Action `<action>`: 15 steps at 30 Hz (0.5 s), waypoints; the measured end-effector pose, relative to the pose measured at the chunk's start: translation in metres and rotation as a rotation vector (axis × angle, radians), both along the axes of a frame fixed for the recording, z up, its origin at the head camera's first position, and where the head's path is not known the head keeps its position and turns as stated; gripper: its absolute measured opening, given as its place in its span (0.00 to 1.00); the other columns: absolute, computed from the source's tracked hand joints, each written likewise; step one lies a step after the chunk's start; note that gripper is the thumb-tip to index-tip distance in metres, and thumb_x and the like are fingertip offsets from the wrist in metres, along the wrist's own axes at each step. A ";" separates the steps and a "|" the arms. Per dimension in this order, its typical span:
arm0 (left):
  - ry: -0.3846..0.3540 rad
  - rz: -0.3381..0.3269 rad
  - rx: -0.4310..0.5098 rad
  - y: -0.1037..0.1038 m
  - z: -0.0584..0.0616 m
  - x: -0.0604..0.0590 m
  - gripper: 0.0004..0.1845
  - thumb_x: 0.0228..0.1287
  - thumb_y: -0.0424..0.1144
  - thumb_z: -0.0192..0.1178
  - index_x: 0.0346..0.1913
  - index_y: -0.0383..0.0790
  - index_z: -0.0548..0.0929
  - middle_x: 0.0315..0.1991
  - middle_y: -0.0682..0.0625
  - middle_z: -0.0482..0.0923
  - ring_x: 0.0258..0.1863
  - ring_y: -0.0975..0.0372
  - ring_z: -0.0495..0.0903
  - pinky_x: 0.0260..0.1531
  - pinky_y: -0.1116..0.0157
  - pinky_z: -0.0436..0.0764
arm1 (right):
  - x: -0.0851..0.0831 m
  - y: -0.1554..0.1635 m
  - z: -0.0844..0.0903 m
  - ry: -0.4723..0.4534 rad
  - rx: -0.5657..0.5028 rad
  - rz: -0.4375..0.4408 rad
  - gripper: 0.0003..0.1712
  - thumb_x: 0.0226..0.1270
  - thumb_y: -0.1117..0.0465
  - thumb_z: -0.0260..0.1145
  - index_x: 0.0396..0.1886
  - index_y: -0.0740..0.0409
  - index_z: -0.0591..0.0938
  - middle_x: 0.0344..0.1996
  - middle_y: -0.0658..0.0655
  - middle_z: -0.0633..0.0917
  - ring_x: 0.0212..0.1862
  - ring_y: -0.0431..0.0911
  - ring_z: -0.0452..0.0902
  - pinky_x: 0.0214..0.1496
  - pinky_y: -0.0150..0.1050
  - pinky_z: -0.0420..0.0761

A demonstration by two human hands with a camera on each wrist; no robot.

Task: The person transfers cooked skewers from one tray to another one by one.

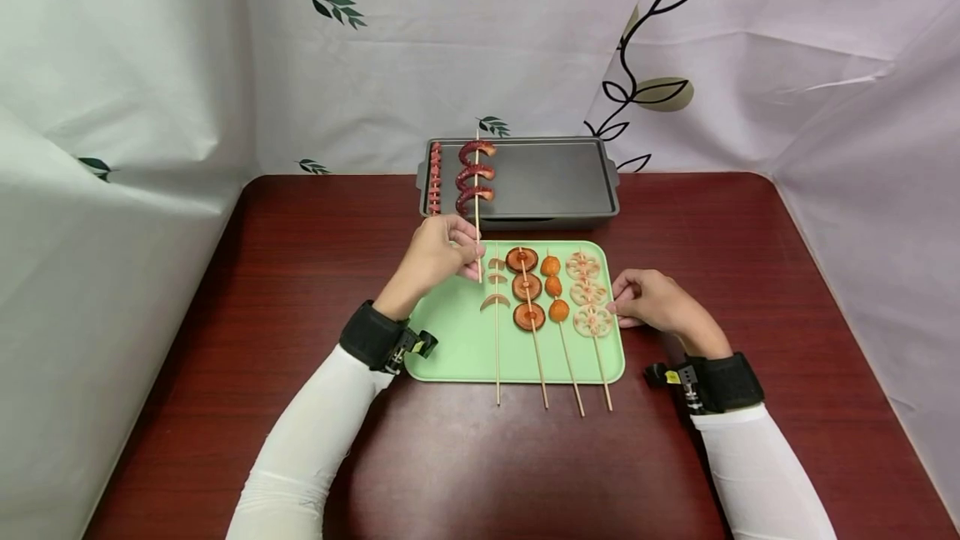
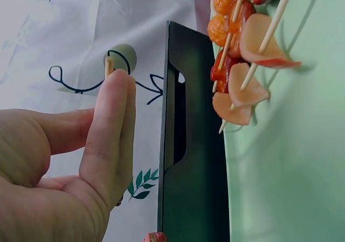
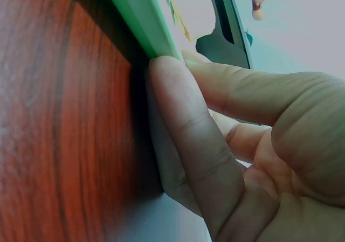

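My left hand (image 1: 442, 257) pinches the lower end of a wooden skewer (image 1: 477, 227) that carries spiral sausage pieces (image 1: 476, 173); its far end reaches over the dark baking tray (image 1: 555, 177). In the left wrist view the stick's end (image 2: 109, 67) shows above my fingers (image 2: 108, 134). My right hand (image 1: 645, 298) holds the right rim of the green tray (image 1: 450, 340), fingers (image 3: 188, 123) curled against its edge (image 3: 140, 15). On the green tray lie skewers of pale slices (image 1: 495, 282), mushrooms (image 1: 525, 286), orange balls (image 1: 553, 286) and lotus root (image 1: 588, 294).
A skewer of small red pieces (image 1: 435, 177) lies at the left end of the dark tray. Both trays sit on a dark red wooden table (image 1: 750, 257), the dark tray (image 2: 188, 145) just behind the green tray (image 2: 291, 172). White printed cloth surrounds the table.
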State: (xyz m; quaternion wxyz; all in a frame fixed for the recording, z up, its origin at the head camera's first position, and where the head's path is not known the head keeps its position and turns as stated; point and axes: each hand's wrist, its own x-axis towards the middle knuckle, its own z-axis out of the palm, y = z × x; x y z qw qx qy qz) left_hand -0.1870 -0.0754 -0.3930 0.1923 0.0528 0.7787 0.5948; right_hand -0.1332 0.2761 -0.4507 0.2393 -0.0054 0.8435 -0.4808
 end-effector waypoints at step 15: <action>0.014 -0.091 0.012 0.001 -0.009 0.036 0.12 0.70 0.22 0.60 0.52 0.22 0.73 0.37 0.39 0.79 0.23 0.56 0.88 0.37 0.44 0.91 | 0.000 0.001 -0.001 0.002 0.002 0.002 0.13 0.70 0.69 0.69 0.47 0.73 0.77 0.32 0.58 0.81 0.32 0.43 0.85 0.38 0.37 0.92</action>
